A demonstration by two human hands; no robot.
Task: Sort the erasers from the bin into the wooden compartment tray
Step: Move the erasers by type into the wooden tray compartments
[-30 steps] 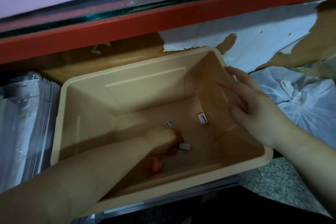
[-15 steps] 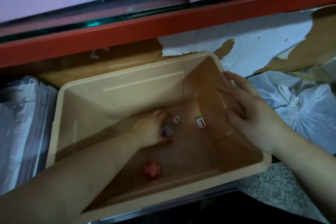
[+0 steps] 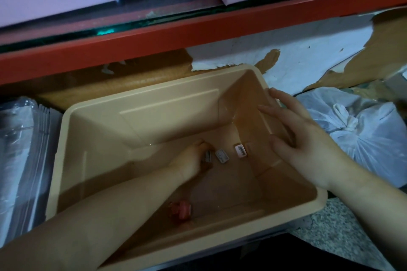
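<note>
Plastic, smooth and peach-coloured, makes up the bin point(image 3: 92, 138), a deep rectangular tub with sloping walls and a rolled rim. On its floor we see three small flat erasers: a grey one point(image 3: 208, 156) at our left fingertips, a pale one point(image 3: 222, 156) just beside it, and a pink-framed one point(image 3: 240, 150) near the right wall. A chunky red piece point(image 3: 180, 208) lies apart near the front wall, too blurred for us to name. Most of the floor is bare, leaving room between the pieces and the walls.

Our left hand point(image 3: 189, 160) reaches down to the floor, fingers curled together on the grey eraser; it seems pinched, though shadow hides the grip. Our right hand point(image 3: 301, 138) lies spread over the bin's right rim, fingers extended, holding nothing. A knotted white bag point(image 3: 363, 136) sits just right of the bin, and clear sleeves point(image 3: 19, 149) lie left.
</note>
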